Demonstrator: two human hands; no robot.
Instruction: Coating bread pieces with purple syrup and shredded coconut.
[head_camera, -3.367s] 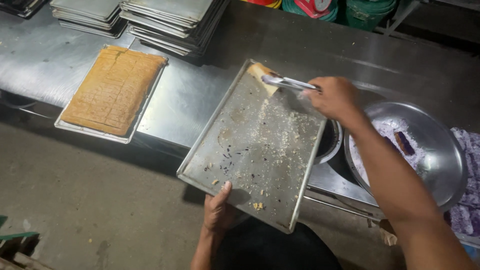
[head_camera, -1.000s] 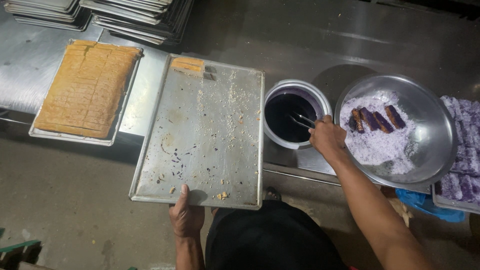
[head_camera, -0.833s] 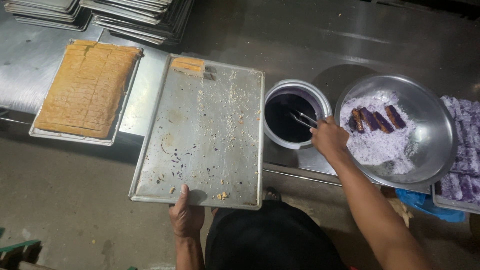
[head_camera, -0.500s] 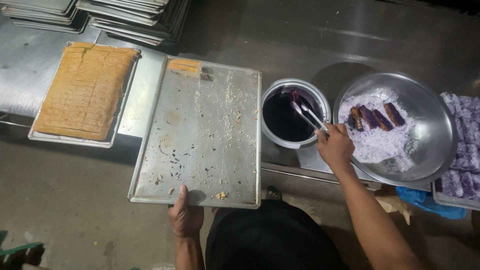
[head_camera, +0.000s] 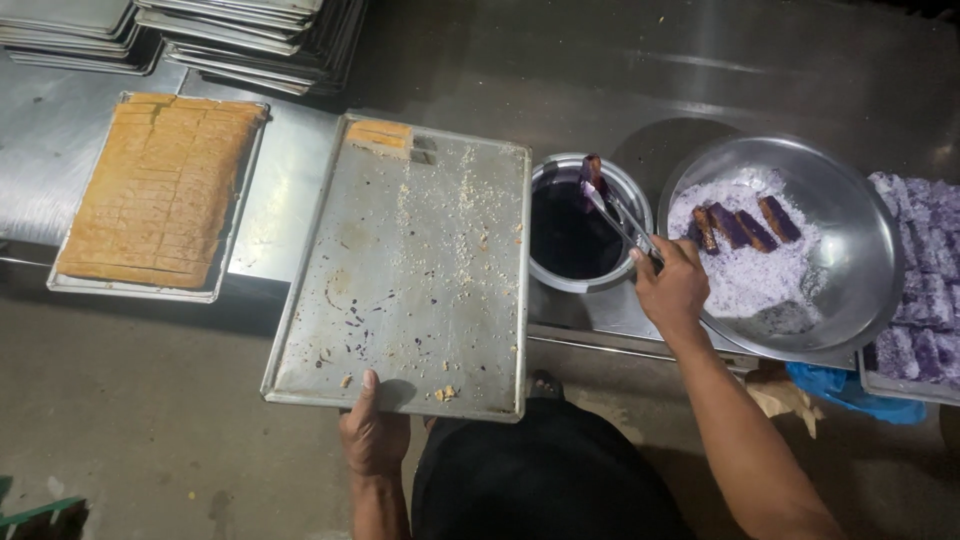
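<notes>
My right hand (head_camera: 672, 285) grips metal tongs (head_camera: 620, 215) that hold a purple-soaked cake piece (head_camera: 592, 170) over the far rim of a small pot of dark purple liquid (head_camera: 570, 235). My left hand (head_camera: 372, 430) holds the near edge of a nearly bare baking tray (head_camera: 405, 290), which carries crumbs and one last orange cake piece (head_camera: 378, 134) at its far corner. To the right, a wide steel bowl (head_camera: 840, 220) holds pale coconut-like flakes with three dipped pieces (head_camera: 740, 225) lying on them.
A second tray of sliced orange cake (head_camera: 160, 190) lies at the left on the steel table (head_camera: 620, 80). Stacked empty trays (head_camera: 250, 40) stand at the back left. Coated purple pieces (head_camera: 920, 290) fill a tray at the far right. A blue bag (head_camera: 850, 390) hangs below.
My right hand has lifted the tongs out of the purple liquid with a soaked piece. Earlier it picked a piece off the tray, which has been lowered flat.
</notes>
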